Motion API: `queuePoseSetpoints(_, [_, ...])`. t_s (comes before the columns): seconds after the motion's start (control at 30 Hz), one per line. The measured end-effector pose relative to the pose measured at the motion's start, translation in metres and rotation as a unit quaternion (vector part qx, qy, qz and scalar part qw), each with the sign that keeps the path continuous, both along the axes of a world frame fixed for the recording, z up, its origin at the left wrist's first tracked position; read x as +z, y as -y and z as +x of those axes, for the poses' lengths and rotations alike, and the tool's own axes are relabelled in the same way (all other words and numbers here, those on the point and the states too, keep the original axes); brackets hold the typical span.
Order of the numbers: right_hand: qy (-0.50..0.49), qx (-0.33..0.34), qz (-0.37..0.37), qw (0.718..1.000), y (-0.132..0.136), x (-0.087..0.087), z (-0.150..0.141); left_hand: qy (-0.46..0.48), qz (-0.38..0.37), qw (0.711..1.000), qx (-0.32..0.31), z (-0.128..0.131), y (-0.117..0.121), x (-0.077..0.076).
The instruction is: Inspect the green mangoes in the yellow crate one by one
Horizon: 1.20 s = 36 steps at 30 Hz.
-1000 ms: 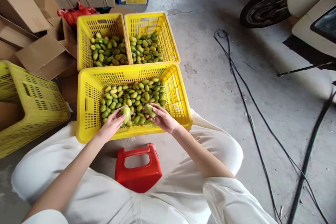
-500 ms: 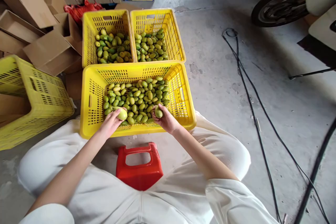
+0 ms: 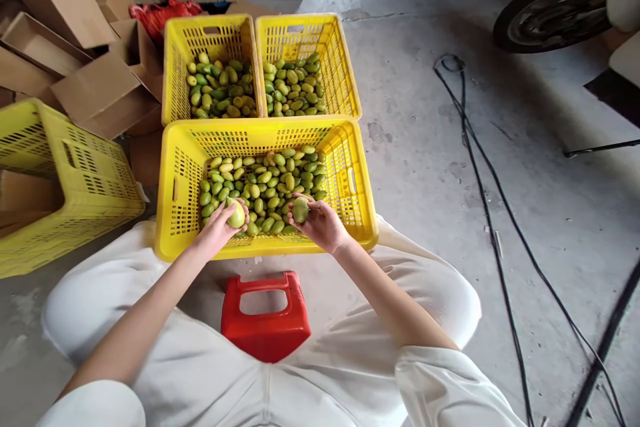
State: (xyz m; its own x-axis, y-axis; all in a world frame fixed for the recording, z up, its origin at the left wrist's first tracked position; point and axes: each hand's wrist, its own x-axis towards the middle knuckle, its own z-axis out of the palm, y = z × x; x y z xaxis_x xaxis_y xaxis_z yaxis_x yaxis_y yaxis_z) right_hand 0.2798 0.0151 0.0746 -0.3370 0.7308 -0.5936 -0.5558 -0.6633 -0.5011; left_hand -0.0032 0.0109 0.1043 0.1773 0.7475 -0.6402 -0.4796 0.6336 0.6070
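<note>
Over the near part of the large yellow crate, my left hand is closed around a pale green mango. My right hand also holds one, a darker green mango resting in its curled fingers. Beneath both hands, many small oval mangoes, green to yellowish, cover the crate's bottom. Two smaller-looking yellow crates stand against its far side: the left crate holds green and yellow mangoes, and the right crate holds mostly green mangoes.
A red plastic stool sits between my legs. Another yellow crate lies on its side at left, near open cardboard boxes and a red bag. Black cables run over the concrete floor; a wheel is at upper right.
Both hands have turned the mangoes they hold, and my right hand's fingers have opened a little around its fruit. The whole view has shifted slightly.
</note>
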Motion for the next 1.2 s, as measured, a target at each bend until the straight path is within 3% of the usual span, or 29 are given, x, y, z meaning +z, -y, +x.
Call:
queuePoseSetpoints(0.1, [-0.005, -0.008, 0.013, 1.0, -0.001, 0.005, -0.003, 0.021, -0.018, 0.999, 0.02, -0.002, -0.002, -0.002])
queuePoseSetpoints(0.3, [-0.002, -0.05, -0.006, 0.999, 0.001, 0.027, -0.01, 0.007, 0.038, 0.999, -0.025, -0.01, -0.004, -0.004])
queuePoseSetpoints(0.4, [-0.008, -0.039, 0.007, 0.999, 0.001, 0.034, -0.008, 0.006, 0.054, 0.998, -0.031, -0.009, -0.005, -0.002])
queuePoseSetpoints(0.57, [0.04, 0.033, 0.03, 0.998, 0.0, 0.026, -0.01, -0.016, 0.047, 0.997, -0.055, -0.006, -0.004, -0.002])
queuePoseSetpoints(0.8, [0.007, -0.009, -0.008, 1.0, -0.011, 0.001, -0.014, 0.027, -0.04, 0.998, 0.026, -0.005, -0.006, -0.006])
queuePoseSetpoints(0.9, [0.019, -0.039, -0.006, 0.999, -0.014, 0.004, -0.013, 0.005, -0.048, 0.998, 0.027, -0.007, -0.008, -0.01])
queuePoseSetpoints(1.03, [0.033, -0.081, -0.034, 0.996, -0.012, 0.016, -0.016, -0.01, 0.0, 1.0, -0.002, -0.008, -0.008, -0.013])
queuePoseSetpoints(1.2, [0.031, -0.084, -0.031, 0.996, -0.01, 0.018, -0.016, -0.005, 0.02, 1.0, -0.022, -0.005, -0.006, -0.006])
